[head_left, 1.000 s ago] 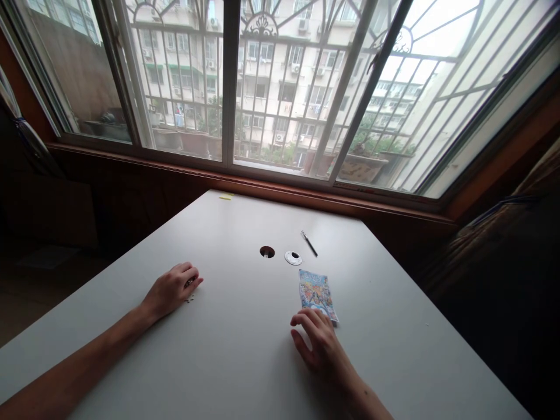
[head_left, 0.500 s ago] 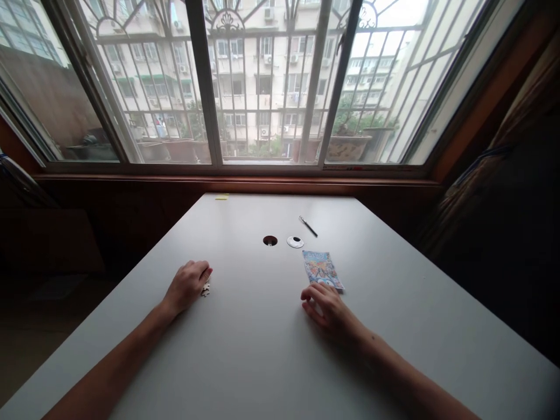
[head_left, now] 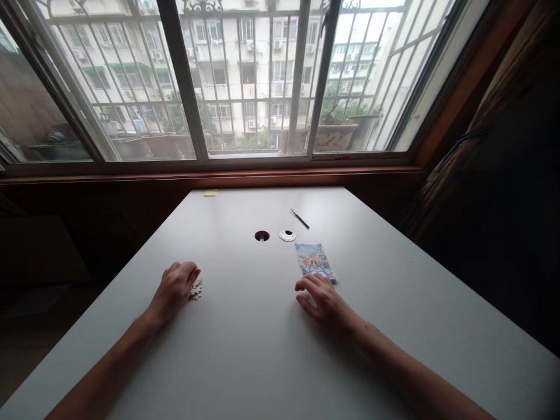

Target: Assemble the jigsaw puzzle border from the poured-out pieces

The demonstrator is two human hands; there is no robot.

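My left hand (head_left: 172,289) rests on the left part of the white table, its fingers curled over a small heap of pale jigsaw pieces (head_left: 196,291). Some of the pieces show at the thumb side; the hand hides the others. On the right, my right hand (head_left: 322,298) hovers low over the tabletop or touches it, thumb and fingers apart and slightly bent. Nothing shows between them. Just beyond its fingertips lies a colourful printed picture sheet (head_left: 314,258), its near edge partly covered by the hand.
Past the sheet lie a dark pen (head_left: 300,219), a round silvery cap (head_left: 287,235) and a cable hole (head_left: 262,236) in the table (head_left: 245,350). Yellow sticky notes (head_left: 210,193) are at the far left edge. A barred window (head_left: 249,87) stands behind.
The camera view has shifted, so the table appears slightly further left and up. Beside my left hand, more of the jigsaw pieces show. My right hand stays by the sheet, thumb a little further apart.
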